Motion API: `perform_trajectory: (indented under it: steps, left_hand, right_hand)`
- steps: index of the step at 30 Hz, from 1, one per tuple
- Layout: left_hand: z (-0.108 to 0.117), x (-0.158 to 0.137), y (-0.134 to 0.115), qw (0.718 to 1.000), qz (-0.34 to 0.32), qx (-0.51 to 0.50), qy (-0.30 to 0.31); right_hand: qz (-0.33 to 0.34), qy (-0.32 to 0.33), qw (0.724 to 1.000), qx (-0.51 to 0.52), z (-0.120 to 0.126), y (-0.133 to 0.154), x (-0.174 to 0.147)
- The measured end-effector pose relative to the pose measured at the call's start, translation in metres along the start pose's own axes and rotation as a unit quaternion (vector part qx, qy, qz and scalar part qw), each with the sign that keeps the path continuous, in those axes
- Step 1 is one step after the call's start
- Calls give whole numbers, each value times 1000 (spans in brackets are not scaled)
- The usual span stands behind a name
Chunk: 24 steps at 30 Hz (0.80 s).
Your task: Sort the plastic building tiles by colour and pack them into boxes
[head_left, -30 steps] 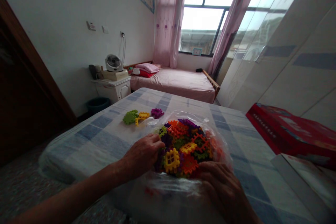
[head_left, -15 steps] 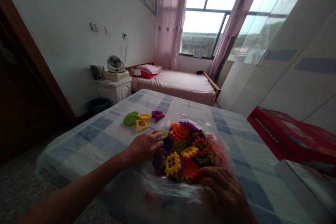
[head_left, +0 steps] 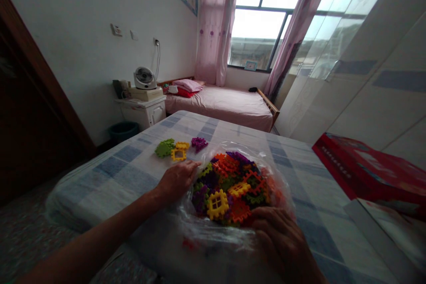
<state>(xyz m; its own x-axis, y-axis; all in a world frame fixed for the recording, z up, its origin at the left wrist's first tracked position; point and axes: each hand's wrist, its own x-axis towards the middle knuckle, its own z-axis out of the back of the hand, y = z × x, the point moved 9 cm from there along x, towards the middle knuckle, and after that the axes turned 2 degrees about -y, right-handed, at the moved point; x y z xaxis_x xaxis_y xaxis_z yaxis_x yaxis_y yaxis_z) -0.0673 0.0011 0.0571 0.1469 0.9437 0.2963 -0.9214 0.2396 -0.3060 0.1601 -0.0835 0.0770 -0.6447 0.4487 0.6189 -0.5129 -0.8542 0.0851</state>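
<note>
Grey daylight comes through a window (head_left: pixel 254 26) at the far side of the room, between pink curtains (head_left: pixel 211 22), onto a bed (head_left: pixel 233 104) with a pink sheet. To the left of the bed, a small fan (head_left: pixel 145 78) stands on a box (head_left: pixel 146 94) on a white cabinet (head_left: pixel 141 113), with a dark bin (head_left: pixel 124 132) on the floor just nearer. Nearer still spreads a blue-and-white checked cloth (head_left: pixel 109 186), and on it, near the middle, sits an open clear plastic bag (head_left: pixel 216 234) filled with a heap of toothed plastic pieces in orange, purple, green and yellow. One yellow window-shaped piece (head_left: pixel 218 204) lies on top at the near side of the heap, and another yellow piece (head_left: pixel 238 189) lies just beyond it to the right. The left hand (head_left: pixel 178 180) is at the left edge of the bag, its fingers close together and pointing toward the heap; whether they pinch the film, I cannot tell. The right hand (head_left: pixel 281 235) bends over the near right edge of the bag, fingers curled beside the pieces, and its grip is hidden. Beyond the left hand lie loose green pieces (head_left: pixel 165 147), a hollow yellow square (head_left: pixel 179 159) and purple pieces (head_left: pixel 199 143). Far to the right rest a red box (head_left: pixel 372 173) and, nearer, a pale box (head_left: pixel 389 235).
</note>
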Motion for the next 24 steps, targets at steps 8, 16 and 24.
perform_trajectory:
  steps: [8, 16, 24]
  left_hand:
    - [42, -30, -65, 965, -238, -18, -106]
    - [3, -21, -51, 990, -128, -52, 19]
    - [1, -19, -31, 990, -38, -134, 22]
  right_hand:
    - [-24, -19, 999, 7, 4, 1, 3]
    - [-15, -32, 999, 8, 7, 3, 3]
    - [-5, -5, 1000, 10, 1, -1, 1]
